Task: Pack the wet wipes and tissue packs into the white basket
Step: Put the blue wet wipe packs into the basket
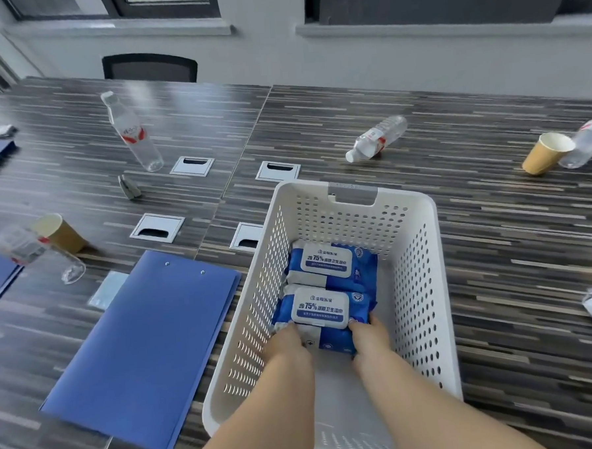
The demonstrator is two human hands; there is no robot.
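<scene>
Both down inside the white basket, left hand and right hand. Each grip pinching the near wet wipes pack. Second wet wipes pack flat, touching it, toward basket's far wall.

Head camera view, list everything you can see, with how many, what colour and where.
Basket: one, white, perforated, near centre of table.
Wet wipes packs: two, blue with white lids, inside the basket; far pack, near pack.
Folder: one fully seen, blue, left of the basket; more blue ones at the left edge.
Water bottles: four, clear; one far left, one near left, one far centre-right, one far right.
Paper cups: two, tan; left, right.
Table: striped dark wood.
Chair: one, black, far side.
Left hand, right hand: gripping the near pack.
</scene>
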